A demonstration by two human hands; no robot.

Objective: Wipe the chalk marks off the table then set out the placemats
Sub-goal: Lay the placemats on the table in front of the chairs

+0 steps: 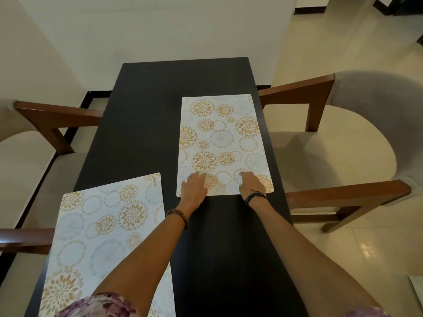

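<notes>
A white placemat with gold and grey flower circles [223,138] lies flat on the right half of the dark table [142,124]. My left hand [194,186] and my right hand [250,183] both rest on its near edge, fingers stretched forward and pressing it down. A second placemat of the same pattern [100,234] lies on the near left of the table, slightly askew, partly under my left forearm. No chalk marks show on the bare dark surface.
A wooden armchair with a pale seat [343,143] stands at the table's right side, and another armchair [41,124] at the left. A white wall runs behind the table's far end. Tiled floor [343,42] opens to the right.
</notes>
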